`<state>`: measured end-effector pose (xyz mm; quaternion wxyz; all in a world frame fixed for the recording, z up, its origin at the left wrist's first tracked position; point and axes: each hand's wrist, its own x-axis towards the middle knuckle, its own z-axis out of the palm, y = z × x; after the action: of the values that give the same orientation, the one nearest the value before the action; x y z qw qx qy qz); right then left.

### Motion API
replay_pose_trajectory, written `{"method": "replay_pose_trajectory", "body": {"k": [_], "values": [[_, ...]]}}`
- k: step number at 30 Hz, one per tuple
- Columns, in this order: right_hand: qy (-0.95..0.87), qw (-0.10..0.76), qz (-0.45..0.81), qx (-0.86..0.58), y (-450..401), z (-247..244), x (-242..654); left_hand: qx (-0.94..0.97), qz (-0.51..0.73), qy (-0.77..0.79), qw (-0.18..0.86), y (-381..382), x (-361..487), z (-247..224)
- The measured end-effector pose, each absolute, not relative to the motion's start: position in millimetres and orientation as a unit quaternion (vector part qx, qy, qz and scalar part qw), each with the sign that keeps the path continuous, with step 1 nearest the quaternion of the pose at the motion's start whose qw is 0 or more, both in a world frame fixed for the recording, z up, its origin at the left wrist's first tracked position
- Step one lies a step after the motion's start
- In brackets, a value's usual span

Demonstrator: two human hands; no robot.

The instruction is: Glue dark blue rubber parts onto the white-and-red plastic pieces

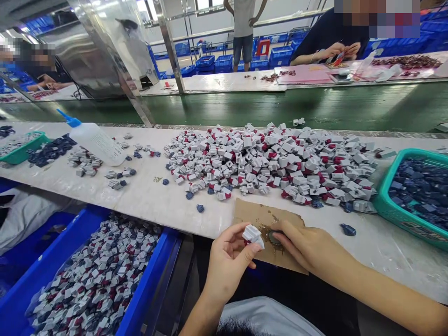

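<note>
My left hand [229, 256] is closed on a small white and red plastic part [252, 234], gripped between thumb and fingers just above the table's front edge. Close by on the right, my right hand [301, 245] pinches a small dark grey piece [275, 238] at the cardboard sheet [285, 212]. Wet brown glue-like smears lie on the cardboard around that piece. Whether the piece touches the sheet, I cannot tell. Behind both hands spreads a big heap of white and red parts [259, 158].
A green basket [385, 186] of dark blue pieces stands right. To the left are a white squeeze bottle [100, 142] with blue nozzle and a green tray [26, 154]. A blue crate [143, 284] of parts sits lower left. Beyond runs a green conveyor belt [224, 107]; people are behind it.
</note>
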<state>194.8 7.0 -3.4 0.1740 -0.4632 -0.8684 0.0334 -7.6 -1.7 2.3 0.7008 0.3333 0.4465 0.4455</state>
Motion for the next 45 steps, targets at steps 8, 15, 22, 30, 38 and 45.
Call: {"method": "replay_pose_trajectory", "body": {"k": [8, 15, 22, 30, 38, 45], "values": [[-0.909, 0.108, -0.026, -0.402, 9, 2, 193, 0.332, 0.468, 0.449, 0.685, 5, -6, -1], [-0.886, 0.121, 0.106, -0.436, 13, 13, 200, 0.321, 0.47, 0.461, 0.681, 7, -3, 4], [-0.728, 0.28, 0.366, -0.507, 11, 63, 186, 0.349, 0.483, 0.445, 0.669, 6, -1, 18], [-0.76, 0.262, 0.372, -0.465, 5, 55, 181, 0.38, 0.48, 0.466, 0.639, 0, 7, 28], [-0.83, 0.171, 0.332, -0.415, 12, 71, 187, 0.55, 0.454, 0.446, 0.541, 2, -2, 14], [-0.889, 0.165, 0.253, -0.344, 9, 76, 189, 0.691, 0.506, 0.333, 0.395, 7, -12, 4]]}}
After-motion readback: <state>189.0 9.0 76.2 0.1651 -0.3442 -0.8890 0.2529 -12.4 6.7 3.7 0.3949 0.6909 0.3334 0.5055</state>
